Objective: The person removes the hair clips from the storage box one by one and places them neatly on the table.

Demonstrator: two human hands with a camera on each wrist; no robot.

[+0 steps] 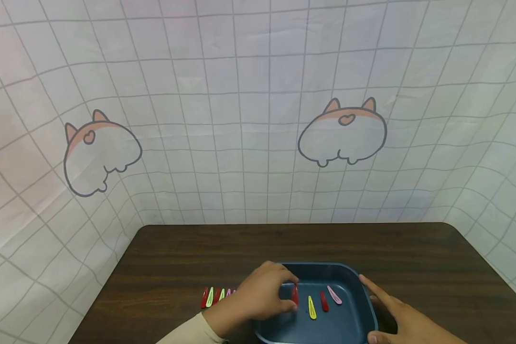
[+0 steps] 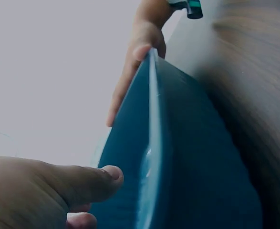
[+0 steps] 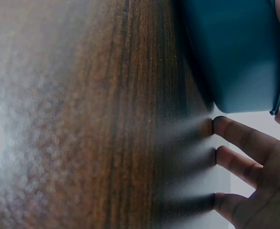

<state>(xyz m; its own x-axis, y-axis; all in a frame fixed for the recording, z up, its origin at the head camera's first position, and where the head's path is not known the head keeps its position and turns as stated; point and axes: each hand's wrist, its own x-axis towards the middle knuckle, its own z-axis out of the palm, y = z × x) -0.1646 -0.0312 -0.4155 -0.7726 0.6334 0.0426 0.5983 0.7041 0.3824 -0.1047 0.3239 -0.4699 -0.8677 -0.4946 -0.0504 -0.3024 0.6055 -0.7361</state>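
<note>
My left hand (image 1: 264, 291) reaches over the left side of a dark blue tray (image 1: 352, 329). Its thumb and forefinger are at opposite ends of a red hair clip (image 1: 295, 294), pinching it low inside the tray. Beside it in the tray lie a yellow clip (image 1: 311, 307), another red clip (image 1: 324, 301) and a pink clip (image 1: 334, 295). My right hand (image 1: 406, 320) is at the tray's right side, fingers extended, with forefinger and thumb at the rim. In the right wrist view, its other fingertips (image 3: 222, 155) rest on the table.
Left of the tray, a row of red, green and pink hair clips (image 1: 209, 297) lies on the dark wooden table (image 1: 176, 253), partly hidden by my left forearm. A white checked cloth (image 1: 249, 143) hangs behind and along the sides.
</note>
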